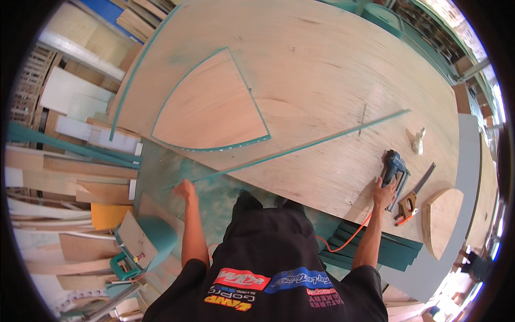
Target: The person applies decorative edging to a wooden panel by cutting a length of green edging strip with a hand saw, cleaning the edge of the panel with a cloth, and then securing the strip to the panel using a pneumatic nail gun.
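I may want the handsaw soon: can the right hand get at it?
Probably yes: the handsaw lies uncovered beside the nail gun, though the right hand, now on that tool, must likely leave it.

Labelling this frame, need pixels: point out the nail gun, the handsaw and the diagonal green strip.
nail gun [395, 165]: head view, dark upper body
handsaw [413, 197]: head view, where blade meets handle
diagonal green strip [292, 150]: head view, about midway along

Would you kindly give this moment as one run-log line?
left hand: at green strip; right hand: on power tool; handsaw: beside power tool; green-edged panel: on plywood
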A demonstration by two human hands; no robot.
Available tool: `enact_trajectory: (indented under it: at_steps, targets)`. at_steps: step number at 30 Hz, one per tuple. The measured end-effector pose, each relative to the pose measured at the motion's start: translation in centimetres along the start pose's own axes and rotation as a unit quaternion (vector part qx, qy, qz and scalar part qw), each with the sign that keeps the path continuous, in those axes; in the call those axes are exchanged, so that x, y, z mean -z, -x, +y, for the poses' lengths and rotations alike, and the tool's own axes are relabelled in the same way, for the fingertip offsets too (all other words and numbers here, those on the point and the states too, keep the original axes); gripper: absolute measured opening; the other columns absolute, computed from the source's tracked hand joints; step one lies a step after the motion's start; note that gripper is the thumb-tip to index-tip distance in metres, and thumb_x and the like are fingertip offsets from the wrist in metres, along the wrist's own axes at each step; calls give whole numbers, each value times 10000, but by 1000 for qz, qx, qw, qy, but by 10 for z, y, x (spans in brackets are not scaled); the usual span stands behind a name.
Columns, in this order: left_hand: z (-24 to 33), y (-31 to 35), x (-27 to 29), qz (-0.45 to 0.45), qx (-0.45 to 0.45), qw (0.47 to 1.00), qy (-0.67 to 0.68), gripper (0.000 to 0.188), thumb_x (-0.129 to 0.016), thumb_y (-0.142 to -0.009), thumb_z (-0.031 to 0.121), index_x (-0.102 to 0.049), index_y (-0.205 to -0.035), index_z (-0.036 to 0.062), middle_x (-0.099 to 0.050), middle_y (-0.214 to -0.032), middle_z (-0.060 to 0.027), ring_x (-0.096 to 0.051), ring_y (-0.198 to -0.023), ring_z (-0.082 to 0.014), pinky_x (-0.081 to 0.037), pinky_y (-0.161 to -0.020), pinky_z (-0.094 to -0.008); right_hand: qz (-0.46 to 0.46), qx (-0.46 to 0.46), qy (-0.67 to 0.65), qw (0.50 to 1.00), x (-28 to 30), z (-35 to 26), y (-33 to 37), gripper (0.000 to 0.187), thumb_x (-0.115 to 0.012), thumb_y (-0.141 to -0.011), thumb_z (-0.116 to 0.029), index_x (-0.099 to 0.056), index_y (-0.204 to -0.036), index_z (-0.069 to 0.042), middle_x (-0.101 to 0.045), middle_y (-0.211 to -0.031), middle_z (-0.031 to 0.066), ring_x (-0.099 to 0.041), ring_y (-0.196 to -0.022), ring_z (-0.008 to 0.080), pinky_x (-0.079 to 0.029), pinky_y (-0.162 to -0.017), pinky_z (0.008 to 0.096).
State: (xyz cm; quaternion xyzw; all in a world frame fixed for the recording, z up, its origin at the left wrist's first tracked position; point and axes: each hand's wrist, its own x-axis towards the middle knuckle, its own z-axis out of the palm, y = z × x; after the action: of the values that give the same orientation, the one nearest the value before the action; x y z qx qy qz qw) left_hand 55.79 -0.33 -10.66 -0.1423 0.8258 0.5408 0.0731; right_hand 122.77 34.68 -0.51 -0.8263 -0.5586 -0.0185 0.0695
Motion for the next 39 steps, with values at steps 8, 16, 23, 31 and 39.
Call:
enact_trajectory:
  at_steps: [8,16,23,31,39]
  targets:
    - [93,-5,-36,33,-63,949,-306,645,-631,-862,242,-342,-1230,-202,-460,-1249,-365,-623,-1035,-421,-557,-792,-477,-19,46,-190,980,28,21,3,458,-639,-820,-181,-629,-1242,-4,-700,-1014,224,-679,-943,373,-500,-879,463]
    - [98,-43,-32,43,-94,953,-286,497,-592,-865,165,-371,-1163,-166,-442,-1226,-341,-613,-972,-446,-555,-752,-526,-125,-95,-568,808,109,-16,147,187,-655,-865,-134,-670,-1003,-8,-568,-748,21,-545,-644,104,-424,-578,258]
    - [130,-38,-25,-42,-102,961,-253,458,-568,-897,172,-381,-1166,-148,-444,-1206,-339,-588,-1014,-446,-533,-772,-527,-109,-133,-695,699,120,-67,283,427,-609,-868,-122,-596,-1241,86,-582,-824,57,-545,-733,138,-442,-696,265]
    - [149,-39,-32,-146,-116,953,-237,506,-542,-922,170,-323,-1217,-178,-420,-1222,-345,-542,-1121,-480,-532,-805,-536,-110,-192,-694,685,117,-102,391,382,-611,-922,-138,-612,-1243,70,-588,-833,46,-545,-734,127,-456,-694,257]
    - [129,-71,-42,-144,-193,930,-278,506,-543,-971,238,-338,-1196,-165,-407,-1207,-349,-510,-1134,-473,-553,-733,-501,-131,-215,-693,675,126,-128,445,365,-615,-914,-118,-613,-1229,67,-609,-839,57,-566,-738,136,-469,-687,263]
